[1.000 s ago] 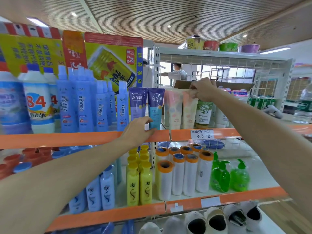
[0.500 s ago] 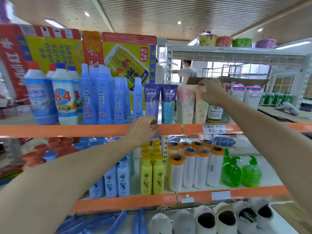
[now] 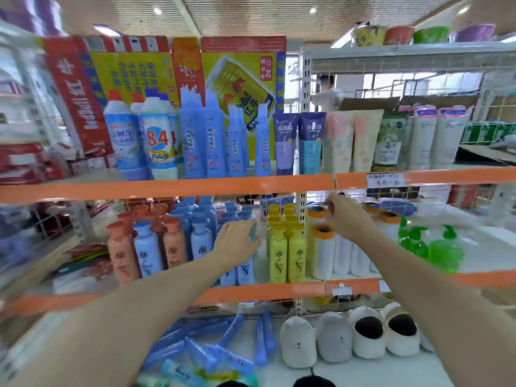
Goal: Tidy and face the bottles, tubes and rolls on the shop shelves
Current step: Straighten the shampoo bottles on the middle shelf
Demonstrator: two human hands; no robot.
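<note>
Both hands reach into the middle shelf, behind its orange plastic shelf edge strip (image 3: pixel 251 293). The left hand (image 3: pixel 236 243) sits above that strip in front of the pale blue plastic shampoo bottles (image 3: pixel 245 270), fingers loosely curved toward their caps; motion blur hides whether it grips one or only touches it. The right hand (image 3: pixel 349 219) is further back and to the right of the strip's middle, among the white film rolls with orange end caps (image 3: pixel 324 252). Its fingers look bent over the tops of the rear rolls, but I cannot tell whether they pinch a roll. Between the two hands stand the yellow plastic bottles with yellow caps (image 3: pixel 287 255), upright and label-forward, just behind the strip.

The step in hand seems to be squaring up this shelf's stock. To do it well, draw each bottle forward until it meets the strip, then turn it so the label faces out. The rolls are tall and narrow, so hold one near its cap and steady its neighbours, or the row may topple toward the green pump-top soap bottles (image 3: pixel 444 252) at the strip's right end.
</note>
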